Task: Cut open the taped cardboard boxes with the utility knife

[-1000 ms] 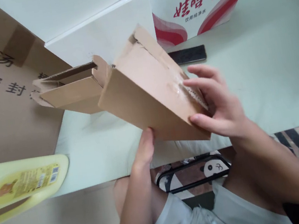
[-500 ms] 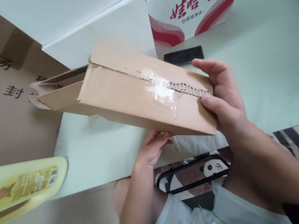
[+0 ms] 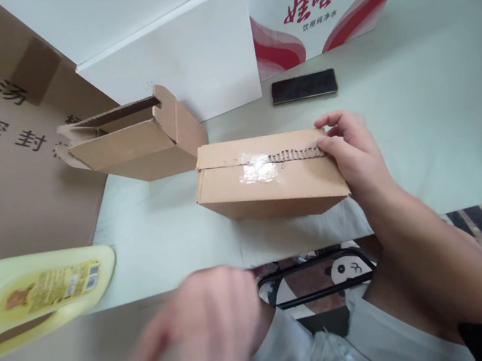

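A brown cardboard box with clear tape across its top seam stands on the pale green tabletop. My right hand grips its right end, the thumb on the torn, corrugated seam and the fingers over the far side. My left hand is away from the box, low in front of the table edge and near my lap. Motion smears its fingers, so their pose does not show. Left of the taped box stands a second cardboard box, its top open and its flaps raised.
A dark phone lies behind the taped box. White cartons and a red-and-white carton line the back. At left are a large printed carton and a yellow bottle. Something red shows blurred at bottom left.
My right hand has lowered the taped box to the table and levelled it. The left hand has come off its underside and moved down toward me. The open box is now in fuller view.
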Motion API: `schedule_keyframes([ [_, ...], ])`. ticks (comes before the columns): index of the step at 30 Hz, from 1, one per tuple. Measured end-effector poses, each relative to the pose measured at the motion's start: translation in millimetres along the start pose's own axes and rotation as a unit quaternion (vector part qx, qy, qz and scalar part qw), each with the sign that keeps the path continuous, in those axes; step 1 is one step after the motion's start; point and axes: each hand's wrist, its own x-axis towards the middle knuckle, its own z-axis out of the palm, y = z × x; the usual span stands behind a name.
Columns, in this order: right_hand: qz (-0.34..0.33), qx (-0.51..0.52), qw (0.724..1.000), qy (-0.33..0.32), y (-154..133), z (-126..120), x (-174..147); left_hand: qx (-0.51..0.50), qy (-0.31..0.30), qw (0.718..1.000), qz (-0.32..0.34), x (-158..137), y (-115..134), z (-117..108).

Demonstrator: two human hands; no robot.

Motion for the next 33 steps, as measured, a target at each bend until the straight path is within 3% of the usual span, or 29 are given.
schedule_keyframes([
  [1, 0.009, 0.001, 1.000, 0.001, 0.4, 0.4, -0.2, -0.001, 0.040, 0.984, 0.173, -8.6, 2.1, -10.4],
  [2, 0.013, 0.006, 1.000, -0.013, 0.5, 0.8, -0.7, 0.013, 0.123, 0.937, 0.327, -14.9, 1.8, -20.3],
  [3, 0.012, 0.012, 0.999, -0.036, 0.2, 1.2, -1.6, 0.076, 0.224, 0.905, 0.355, -18.8, -1.0, -29.3],
  [4, 0.008, 0.015, 0.998, -0.058, -0.3, 1.6, -2.5, 0.130, 0.397, 0.843, 0.338, -20.2, -6.3, -36.7],
  [6, -0.005, 0.013, 0.996, -0.084, -1.4, 2.2, -3.7, 0.185, 0.491, 0.783, 0.333, -17.2, -21.8, -45.7],
  [7, -0.012, 0.009, 0.996, -0.086, -1.6, 2.1, -3.3, 0.276, 0.528, 0.757, 0.271, -14.1, -30.3, -47.3],
  [8, -0.018, -0.001, 0.997, -0.079, -1.6, 1.7, -2.1, 0.336, 0.513, 0.764, 0.203, -10.9, -38.0, -47.4],
  [10, -0.014, -0.063, 0.997, -0.038, -0.5, -0.5, 2.7, 0.375, 0.510, 0.759, 0.154, -6.0, -48.7, -45.1],
  [12, 0.023, -0.189, 0.982, -0.007, 2.1, -4.0, 8.3, 0.386, 0.508, 0.758, 0.136, -3.8, -52.6, -42.3],
  [15, 0.073, -0.360, 0.926, -0.089, 8.8, -8.3, 11.0, 0.370, 0.515, 0.758, 0.151, -2.3, -52.2, -41.4],
  [18, 0.060, -0.421, 0.884, -0.195, 16.5, -8.9, 6.0, 0.345, 0.520, 0.763, 0.168, 0.1, -52.9, -43.1],
  [24, 0.070, -0.452, 0.862, -0.220, 20.1, -9.3, 5.2, 0.335, 0.532, 0.759, 0.167, 3.7, -57.2, -43.9],
  [26, 0.090, -0.420, 0.877, -0.216, 18.6, -10.6, 9.6, 0.328, 0.533, 0.762, 0.170, 3.8, -58.1, -43.6],
  [28, 0.118, -0.331, 0.917, -0.188, 17.2, -11.5, 14.0, 0.321, 0.533, 0.763, 0.175, 3.8, -58.9, -43.6],
  [31, 0.149, -0.105, 0.979, -0.097, 14.8, -12.2, 20.0, 0.314, 0.533, 0.763, 0.186, 4.4, -60.4, -43.7],
  [33, 0.146, 0.057, 0.987, -0.016, 10.8, -13.9, 22.8, 0.312, 0.536, 0.762, 0.189, 5.5, -61.4, -43.1],
])
